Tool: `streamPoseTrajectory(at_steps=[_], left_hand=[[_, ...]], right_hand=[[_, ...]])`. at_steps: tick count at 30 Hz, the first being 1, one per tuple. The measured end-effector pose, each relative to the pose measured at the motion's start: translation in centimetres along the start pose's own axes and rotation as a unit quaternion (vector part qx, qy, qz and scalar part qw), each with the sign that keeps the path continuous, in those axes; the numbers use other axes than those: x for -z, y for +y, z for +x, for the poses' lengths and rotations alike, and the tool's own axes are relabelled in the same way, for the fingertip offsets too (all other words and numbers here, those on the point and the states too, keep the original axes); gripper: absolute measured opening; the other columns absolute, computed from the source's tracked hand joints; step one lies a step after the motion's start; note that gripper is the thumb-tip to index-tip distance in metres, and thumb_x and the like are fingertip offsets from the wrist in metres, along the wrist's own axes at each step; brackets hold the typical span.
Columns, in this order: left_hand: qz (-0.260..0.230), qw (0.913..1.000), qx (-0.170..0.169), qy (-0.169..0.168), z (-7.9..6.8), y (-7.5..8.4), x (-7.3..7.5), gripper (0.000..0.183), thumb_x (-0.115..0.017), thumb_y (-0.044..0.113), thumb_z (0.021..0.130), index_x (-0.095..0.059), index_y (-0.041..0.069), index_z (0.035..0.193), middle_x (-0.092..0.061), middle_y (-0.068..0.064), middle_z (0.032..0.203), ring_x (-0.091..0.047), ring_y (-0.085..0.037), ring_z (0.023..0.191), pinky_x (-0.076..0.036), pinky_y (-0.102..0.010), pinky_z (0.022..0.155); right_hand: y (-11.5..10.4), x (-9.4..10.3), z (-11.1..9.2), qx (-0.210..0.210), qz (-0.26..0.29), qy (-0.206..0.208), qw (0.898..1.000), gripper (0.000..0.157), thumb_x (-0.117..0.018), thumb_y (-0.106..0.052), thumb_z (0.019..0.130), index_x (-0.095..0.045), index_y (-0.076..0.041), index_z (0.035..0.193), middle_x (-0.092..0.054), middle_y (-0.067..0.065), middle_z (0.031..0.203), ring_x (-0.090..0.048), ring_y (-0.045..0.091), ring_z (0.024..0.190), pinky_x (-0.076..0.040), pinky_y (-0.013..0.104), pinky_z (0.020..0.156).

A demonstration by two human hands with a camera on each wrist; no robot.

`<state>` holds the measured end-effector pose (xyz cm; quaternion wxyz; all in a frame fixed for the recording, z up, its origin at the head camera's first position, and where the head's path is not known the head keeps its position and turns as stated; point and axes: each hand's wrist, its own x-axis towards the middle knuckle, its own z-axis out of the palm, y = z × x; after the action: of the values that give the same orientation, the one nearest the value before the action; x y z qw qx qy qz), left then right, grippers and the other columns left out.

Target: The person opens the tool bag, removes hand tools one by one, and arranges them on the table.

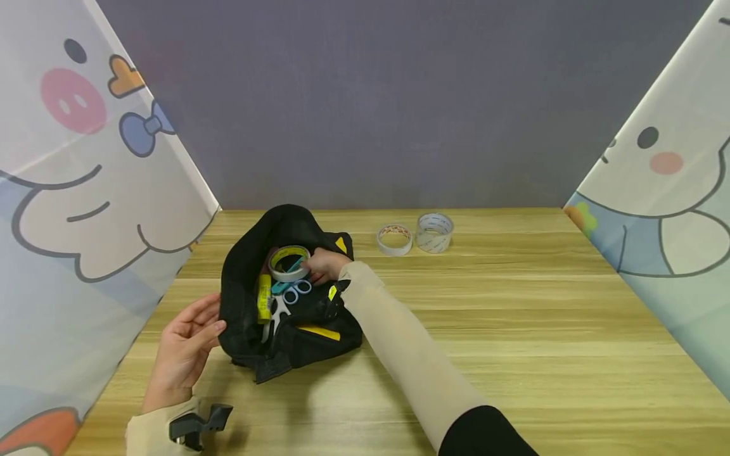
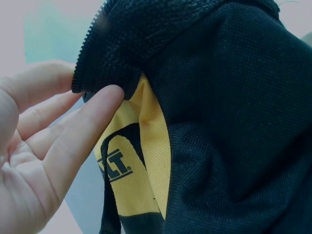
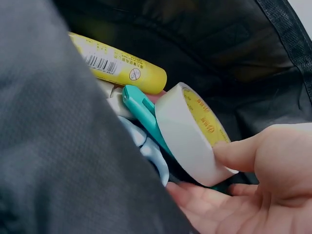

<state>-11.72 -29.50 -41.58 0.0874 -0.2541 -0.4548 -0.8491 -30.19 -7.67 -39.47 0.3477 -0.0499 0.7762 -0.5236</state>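
Note:
A black tool bag with yellow panels lies open on the table. My left hand pinches its zippered edge between thumb and fingers. Inside the bag, my right hand grips a roll of white tape with a yellow core, thumb at the inner ring and fingers beneath. Against the roll leans a teal utility knife. A yellow tube with a printed label lies along the left inside wall. Beside it are scissors with light blue handles and a white-handled tool.
Behind the bag to the right, a narrow tape roll and a wider clear tape roll stand on the wooden table. A grey panel closes off the back, with cartoon-printed sheets at both sides.

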Motion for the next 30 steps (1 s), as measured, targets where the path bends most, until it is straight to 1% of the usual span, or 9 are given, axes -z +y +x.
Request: streamPoseTrajectory(at_steps=[3, 7, 9, 12, 15, 18, 23, 26, 30], left_hand=[[-0.001, 1.0, 0.001, 0.0, -0.1, 0.0, 0.1, 0.05, -0.036, -0.031, 0.092, -0.051, -0.013, 0.136, -0.067, -0.018, 0.123, -0.067, -0.023, 0.11, -0.06, -0.029, 0.075], [-0.002, 1.0, 0.0, -0.005, -0.1, 0.0, 0.1, 0.05, -0.035, -0.031, 0.092, -0.05, -0.014, 0.136, -0.066, -0.019, 0.124, -0.067, -0.024, 0.11, -0.06, -0.03, 0.076], [-0.007, 0.9999, 0.0, -0.008, -0.1, 0.0, 0.2, 0.05, -0.035, -0.031, 0.092, -0.049, -0.015, 0.137, -0.066, -0.019, 0.125, -0.067, -0.025, 0.111, -0.06, -0.03, 0.076], [-0.012, 0.9999, 0.0, -0.009, 0.0, 0.0, 0.2, 0.05, -0.036, -0.031, 0.092, -0.049, -0.015, 0.137, -0.065, -0.02, 0.125, -0.067, -0.025, 0.111, -0.06, -0.03, 0.076], [-0.015, 0.9999, 0.001, -0.008, 0.0, 0.0, 0.2, 0.05, -0.036, -0.031, 0.092, -0.05, -0.014, 0.136, -0.065, -0.02, 0.125, -0.067, -0.025, 0.111, -0.06, -0.03, 0.076], [-0.017, 0.9998, 0.001, -0.008, 0.1, 0.0, 0.1, 0.05, -0.037, -0.031, 0.092, -0.051, -0.014, 0.136, -0.065, -0.02, 0.125, -0.066, -0.025, 0.111, -0.06, -0.03, 0.076], [-0.022, 0.9996, -0.001, -0.015, 0.1, -0.1, 0.1, 0.05, -0.036, -0.031, 0.092, -0.049, -0.015, 0.137, -0.065, -0.021, 0.126, -0.066, -0.026, 0.113, -0.059, -0.031, 0.077], [-0.024, 0.9996, -0.001, -0.018, 0.1, -0.2, 0.1, 0.05, -0.036, -0.031, 0.092, -0.048, -0.016, 0.137, -0.064, -0.021, 0.126, -0.066, -0.026, 0.113, -0.059, -0.031, 0.077], [-0.024, 0.9995, -0.002, -0.021, 0.1, -0.2, 0.1, 0.049, -0.035, -0.031, 0.092, -0.048, -0.016, 0.137, -0.064, -0.021, 0.126, -0.066, -0.026, 0.113, -0.059, -0.031, 0.077]], right_hand=[[0.4, 0.0, 0.5, 0.001, 0.025, -0.011, 1.0, 0.054, -0.052, -0.013, 0.105, -0.03, 0.004, 0.151, -0.057, 0.019, 0.112, -0.062, 0.034, 0.105, -0.053, 0.041, 0.094], [0.7, 0.2, 0.8, 0.005, 0.055, -0.024, 0.998, 0.05, -0.052, -0.011, 0.104, -0.033, 0.003, 0.148, -0.055, 0.011, 0.092, -0.06, 0.025, 0.083, -0.052, 0.042, 0.097], [0.7, 0.4, 0.7, 0.003, 0.079, -0.028, 0.996, 0.049, -0.052, -0.009, 0.104, -0.031, 0.002, 0.147, -0.054, 0.009, 0.085, -0.057, 0.021, 0.074, -0.05, 0.043, 0.099], [0.6, 0.6, 0.6, -0.005, 0.119, -0.033, 0.992, 0.05, -0.051, -0.006, 0.104, -0.027, 0.001, 0.147, -0.055, 0.01, 0.08, -0.057, 0.02, 0.067, -0.048, 0.044, 0.103], [0.4, 0.7, 0.5, -0.009, 0.136, -0.04, 0.99, 0.051, -0.05, -0.004, 0.104, -0.026, 0.0, 0.148, -0.056, 0.012, 0.079, -0.058, 0.021, 0.064, -0.047, 0.046, 0.104], [0.2, 0.7, 0.4, -0.005, 0.142, -0.053, 0.988, 0.052, -0.049, -0.003, 0.104, -0.025, -0.001, 0.15, -0.057, 0.014, 0.083, -0.06, 0.023, 0.065, -0.047, 0.048, 0.103], [-0.2, 0.9, 0.2, 0.013, 0.162, -0.076, 0.984, 0.058, -0.048, -0.002, 0.104, -0.019, 0.0, 0.155, -0.058, 0.018, 0.103, -0.061, 0.025, 0.069, -0.046, 0.05, 0.103], [-0.4, 1.0, 0.0, 0.019, 0.166, -0.082, 0.983, 0.057, -0.048, 0.0, 0.104, -0.022, 0.0, 0.155, -0.058, 0.021, 0.112, -0.062, 0.026, 0.069, -0.047, 0.051, 0.102], [-0.8, 0.9, -0.4, 0.03, 0.148, -0.096, 0.984, 0.053, -0.049, -0.001, 0.104, -0.027, 0.001, 0.152, -0.059, 0.02, 0.106, -0.063, 0.026, 0.069, -0.05, 0.05, 0.098]])
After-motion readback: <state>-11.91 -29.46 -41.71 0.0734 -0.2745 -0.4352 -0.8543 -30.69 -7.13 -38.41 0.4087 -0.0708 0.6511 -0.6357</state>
